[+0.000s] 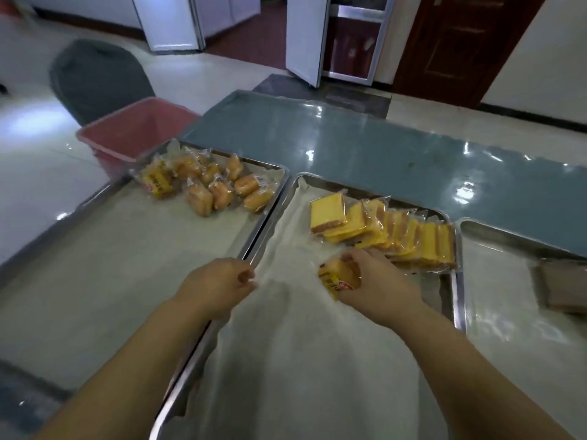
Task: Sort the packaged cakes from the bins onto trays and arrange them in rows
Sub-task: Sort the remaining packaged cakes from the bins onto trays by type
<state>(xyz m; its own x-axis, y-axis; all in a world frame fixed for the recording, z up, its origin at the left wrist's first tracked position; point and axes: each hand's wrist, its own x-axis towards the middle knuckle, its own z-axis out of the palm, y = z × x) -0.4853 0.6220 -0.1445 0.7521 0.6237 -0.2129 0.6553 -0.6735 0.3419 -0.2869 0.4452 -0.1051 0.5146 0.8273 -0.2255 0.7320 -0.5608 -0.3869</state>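
Three paper-lined metal trays lie side by side. The left tray (95, 198) holds several wrapped round golden cakes (216, 185) bunched at its far end. On the middle tray (293, 185), a row of wrapped yellow square cakes (390, 230) leans along the far right. My right hand (378, 281) is shut on a packaged yellow cake (336, 276) just in front of that row. My left hand (219, 284) hovers over the seam between the left and middle trays, fingers loosely curled, holding nothing.
A pink bin (133, 131) stands on the floor beyond the left tray, with a grey chair (95, 77) behind it. The right tray (495, 236) carries a brown flat object (562, 287). A grey-blue tabletop (349, 138) stretches behind the trays.
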